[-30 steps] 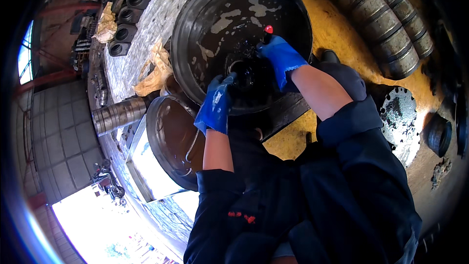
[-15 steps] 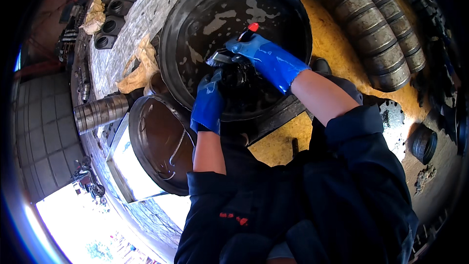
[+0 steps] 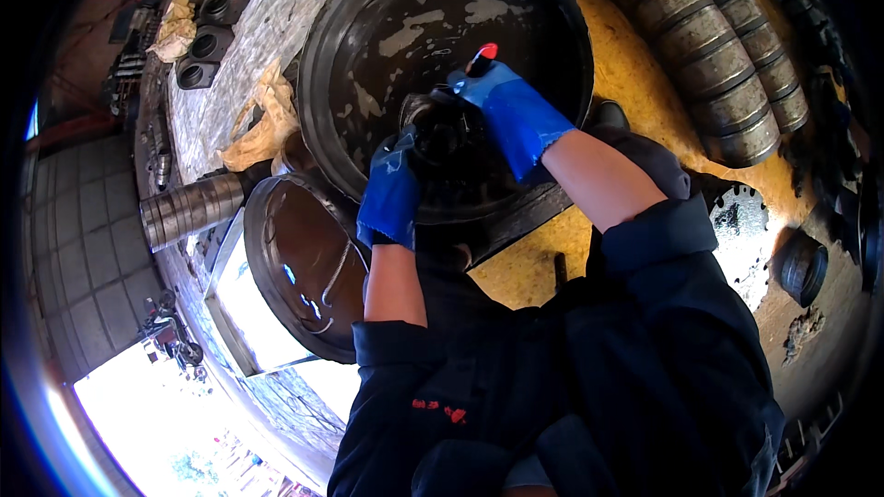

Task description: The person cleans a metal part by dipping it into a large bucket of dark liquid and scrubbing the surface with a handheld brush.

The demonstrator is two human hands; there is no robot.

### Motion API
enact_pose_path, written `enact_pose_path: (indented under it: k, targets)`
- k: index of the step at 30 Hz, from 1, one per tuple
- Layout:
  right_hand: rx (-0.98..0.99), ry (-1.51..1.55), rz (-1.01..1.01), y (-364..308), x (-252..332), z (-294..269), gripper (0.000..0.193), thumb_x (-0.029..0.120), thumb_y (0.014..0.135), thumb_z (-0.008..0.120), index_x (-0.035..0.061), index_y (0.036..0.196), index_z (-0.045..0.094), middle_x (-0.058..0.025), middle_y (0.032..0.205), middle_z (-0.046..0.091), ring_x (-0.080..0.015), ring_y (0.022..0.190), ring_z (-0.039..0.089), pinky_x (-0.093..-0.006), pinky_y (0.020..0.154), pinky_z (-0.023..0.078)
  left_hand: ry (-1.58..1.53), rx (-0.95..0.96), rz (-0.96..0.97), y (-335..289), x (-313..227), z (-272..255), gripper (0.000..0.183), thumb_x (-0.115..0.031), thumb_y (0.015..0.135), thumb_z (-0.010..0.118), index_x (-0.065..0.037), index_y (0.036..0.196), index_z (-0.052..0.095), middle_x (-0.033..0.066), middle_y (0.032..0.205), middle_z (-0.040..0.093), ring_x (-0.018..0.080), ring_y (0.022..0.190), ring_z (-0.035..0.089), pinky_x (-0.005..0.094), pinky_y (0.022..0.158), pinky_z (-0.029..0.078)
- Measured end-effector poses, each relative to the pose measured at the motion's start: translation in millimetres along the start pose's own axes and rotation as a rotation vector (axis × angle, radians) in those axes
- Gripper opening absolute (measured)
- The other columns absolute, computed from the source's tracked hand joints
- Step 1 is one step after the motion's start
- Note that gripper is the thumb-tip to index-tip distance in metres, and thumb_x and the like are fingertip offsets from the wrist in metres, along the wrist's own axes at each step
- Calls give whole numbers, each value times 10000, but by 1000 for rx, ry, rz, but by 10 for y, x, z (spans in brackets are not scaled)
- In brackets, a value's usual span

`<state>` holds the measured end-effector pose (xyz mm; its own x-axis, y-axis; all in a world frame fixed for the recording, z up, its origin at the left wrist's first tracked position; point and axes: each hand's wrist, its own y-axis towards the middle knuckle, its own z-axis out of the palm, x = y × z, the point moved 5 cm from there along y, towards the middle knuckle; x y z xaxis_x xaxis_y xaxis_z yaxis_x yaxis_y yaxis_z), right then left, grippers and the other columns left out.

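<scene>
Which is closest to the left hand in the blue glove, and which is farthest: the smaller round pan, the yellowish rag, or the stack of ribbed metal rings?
From the left hand, in the head view:
1. Smaller round pan, just below and to its left.
2. Yellowish rag, farther left, beside the big dark basin.
3. Stack of ribbed metal rings, far off on the right side.

Two bare forearms in dark blue sleeves rise from the lower edge toward a large black round basin (image 3: 368, 83); blue-gloved left hand (image 3: 391, 191) and right hand (image 3: 511, 115) curl closed together over its centre
</scene>
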<state>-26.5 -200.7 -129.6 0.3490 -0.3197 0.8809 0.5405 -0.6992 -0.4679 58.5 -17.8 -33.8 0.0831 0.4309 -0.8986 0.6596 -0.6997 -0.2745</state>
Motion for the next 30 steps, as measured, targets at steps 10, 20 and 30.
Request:
enact_pose_path:
  k: [10, 20, 30]
  targets:
    - [-145, -135, -21, -17, -64, -145, 350, 355, 795, 698, 42, 952, 685, -135, 882, 698, -229, 839, 665, -323, 787, 498, 981, 25, 199, -6, -54, -45, 440, -67, 931, 428, -18, 1368, 448, 242, 1306, 535, 373, 1180, 542, 391, 976, 451]
    - [317, -246, -213, -685, 204, 440, 289, 355, 831, 664, 83, 927, 695, -91, 817, 687, -216, 776, 663, -327, 734, 516, 1036, -100, -195, -82, -32, -140, 559, -42, 928, 306, -71, 1482, 238, 209, 1398, 464, 362, 1241, 499, 427, 994, 437]
    - [401, -854, -337, -610, -88, -16, 302, 429, 804, 623, 222, 1011, 698, -97, 932, 699, -322, 878, 666, -412, 755, 535, 1056, -85, -228, -25, 68, -147, 496, -103, 979, 252, -82, 1475, 242, 162, 1405, 470, 349, 1236, 507, 429, 989, 440]
